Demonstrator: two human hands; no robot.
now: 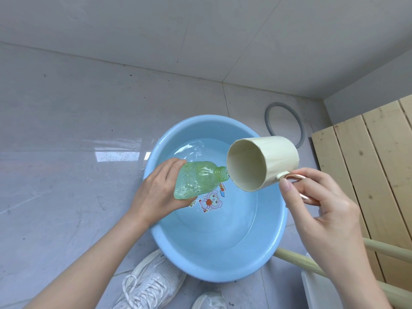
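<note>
Here, green bottle (198, 182) tilted, translucent, ribbed, beside cream mug (260, 162).

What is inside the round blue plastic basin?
The round blue plastic basin holds shallow clear water over a cartoon print. The green translucent plastic bottle and the cream copper-handled mug, held above, cover part of its floor.

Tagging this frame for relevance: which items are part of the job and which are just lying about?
In use:
left hand gripping green bottle
right hand holding cream mug by its handle
blue basin holding water, beneath both

Lying about:
grey ring
wooden slat panel
wooden poles
</note>
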